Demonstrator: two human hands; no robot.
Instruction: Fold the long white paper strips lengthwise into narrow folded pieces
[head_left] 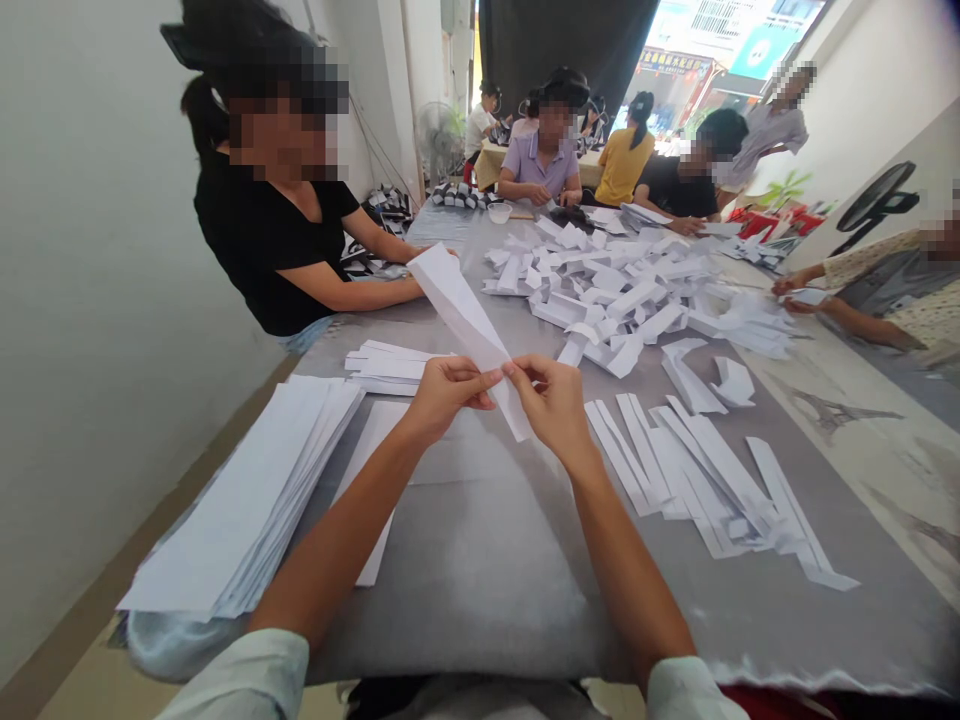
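Observation:
Both my hands hold one long white paper strip (461, 305) above the grey table (480, 560). My left hand (444, 392) pinches its left edge, fingers closed. My right hand (553, 400) pinches the strip's right edge, thumb and forefinger together. The strip slants up and away to the left from my fingers. Just under my hands a flat white sheet (375, 450) lies on the cloth.
A tall stack of white sheets (247, 490) lies at the left. Folded strips (705, 470) fan out at the right, and a big heap of folded paper pieces (622, 285) fills the table's middle. A person in black (277, 240) sits left; several other people work further along.

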